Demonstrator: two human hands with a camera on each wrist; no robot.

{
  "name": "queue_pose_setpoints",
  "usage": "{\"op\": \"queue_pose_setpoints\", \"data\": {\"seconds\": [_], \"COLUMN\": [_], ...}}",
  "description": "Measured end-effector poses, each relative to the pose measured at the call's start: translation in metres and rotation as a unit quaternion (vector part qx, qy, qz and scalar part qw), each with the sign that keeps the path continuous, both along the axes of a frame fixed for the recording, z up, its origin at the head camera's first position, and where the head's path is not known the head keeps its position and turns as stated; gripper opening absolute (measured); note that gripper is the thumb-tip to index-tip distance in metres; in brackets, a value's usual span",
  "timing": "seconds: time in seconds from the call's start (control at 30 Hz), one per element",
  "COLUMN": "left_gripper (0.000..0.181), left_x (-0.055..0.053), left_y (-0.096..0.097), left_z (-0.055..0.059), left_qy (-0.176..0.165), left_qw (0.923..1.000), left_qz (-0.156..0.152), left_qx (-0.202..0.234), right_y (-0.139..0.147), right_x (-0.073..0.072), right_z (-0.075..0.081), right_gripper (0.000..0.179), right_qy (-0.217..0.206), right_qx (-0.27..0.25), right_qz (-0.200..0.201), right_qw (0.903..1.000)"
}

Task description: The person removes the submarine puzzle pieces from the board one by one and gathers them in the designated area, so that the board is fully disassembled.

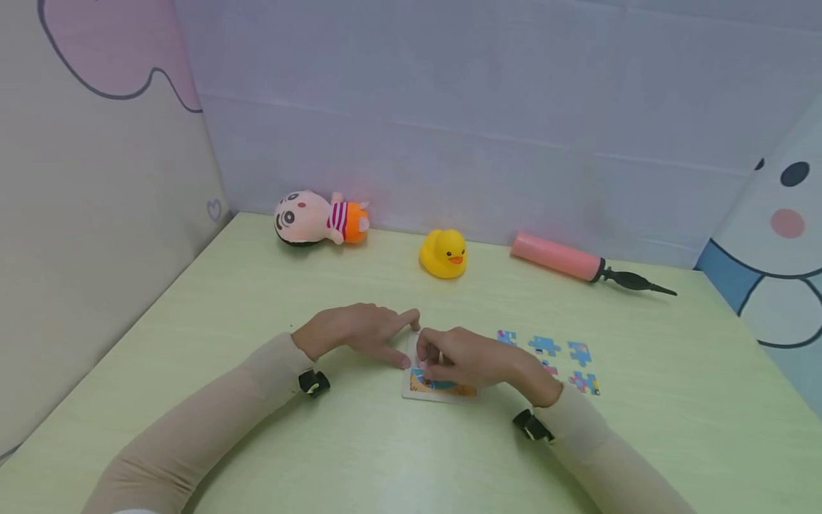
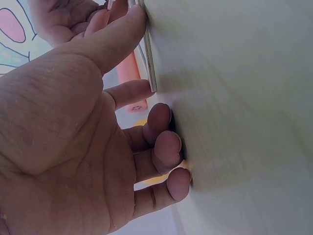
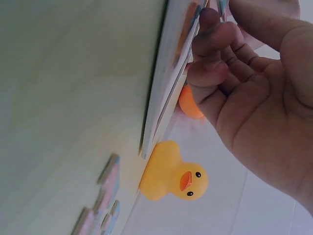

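Observation:
A puzzle board [image 1: 408, 392] with a white border lies flat on the table, part of its picture showing at the near side. Over it, my right hand [image 1: 472, 357] pinches a small puzzle piece [image 3: 222, 9] between thumb and fingertips; the hand hides much of the board. My left hand [image 1: 369, 330] rests at the board's left side. Its thumb and index finger touch the board's edge [image 2: 150, 58], and the other fingertips rest on the table. Loose puzzle pieces [image 1: 544, 345] lie to the right of the right hand, some partly hidden by it.
Along the back of the table are a doll [image 1: 308, 218] lying on its side, a yellow rubber duck [image 1: 444, 254] and a pink hand pump [image 1: 559, 257] with a black nozzle. A pale cloth wall [image 1: 481, 107] stands behind them.

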State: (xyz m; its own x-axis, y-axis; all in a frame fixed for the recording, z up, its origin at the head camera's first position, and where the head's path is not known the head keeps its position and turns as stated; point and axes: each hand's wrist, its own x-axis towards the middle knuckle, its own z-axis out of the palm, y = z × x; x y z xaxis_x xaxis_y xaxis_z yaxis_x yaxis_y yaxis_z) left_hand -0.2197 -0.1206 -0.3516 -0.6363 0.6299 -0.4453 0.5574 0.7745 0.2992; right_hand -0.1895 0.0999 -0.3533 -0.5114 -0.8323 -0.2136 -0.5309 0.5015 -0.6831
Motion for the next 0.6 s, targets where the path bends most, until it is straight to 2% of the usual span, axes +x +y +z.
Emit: {"op": "queue_pose_setpoints", "data": {"seconds": [0.37,0.6], "left_gripper": [0.061,0.061], "left_x": [0.0,0.0], "left_y": [-0.001,0.0], "left_z": [-0.001,-0.002], "left_qy": [-0.003,0.0], "left_qw": [1.0,1.0], "left_qz": [0.005,0.006], "left_qx": [-0.006,-0.007], "right_y": [0.001,0.015], "right_x": [-0.001,-0.005], "right_z": [-0.001,0.003], "right_gripper": [0.011,0.011], "right_qy": [0.022,0.03], "right_qx": [-0.041,-0.028], "right_qz": [0.018,0.0], "right_qw": [0.9987,0.9992]}}
